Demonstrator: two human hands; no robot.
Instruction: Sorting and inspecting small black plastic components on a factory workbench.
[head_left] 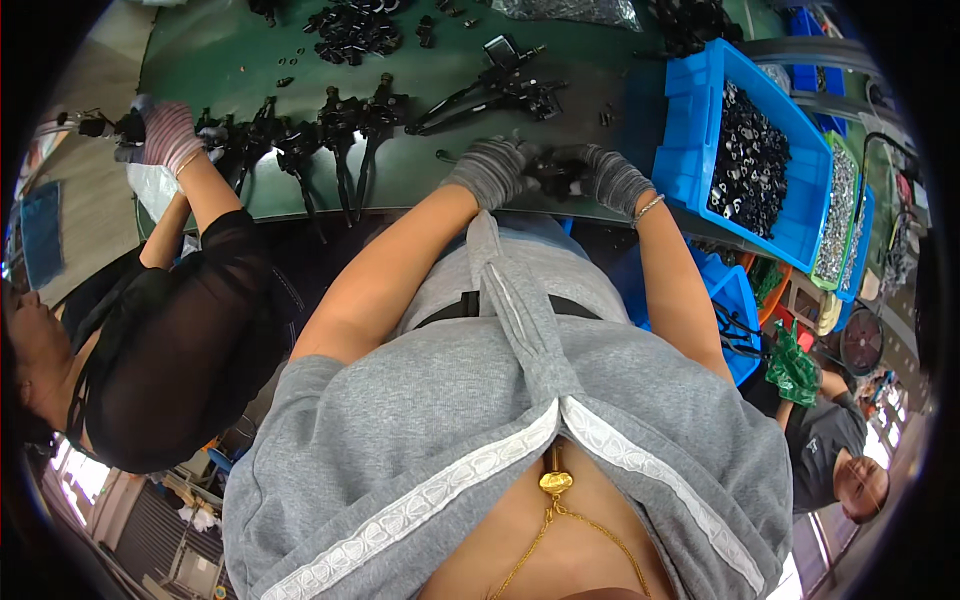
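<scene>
Both my hands wear grey knit gloves and meet at the near edge of the dark green table (pixel 230 60). My left hand (pixel 492 170) and my right hand (pixel 600 175) together grip a small black lever part (pixel 555 175) between them. Just beyond them lies a black lever assembly (pixel 495 90) with long arms. A row of finished black lever assemblies (pixel 320 130) stands along the table edge to the left.
A blue bin (pixel 700 130) of small black parts sits at the right, with bins of silvery screws (pixel 838 215) beside it. A co-worker in black at the left holds a tool in a gloved hand (pixel 165 135). Another person (pixel 840 450) sits lower right.
</scene>
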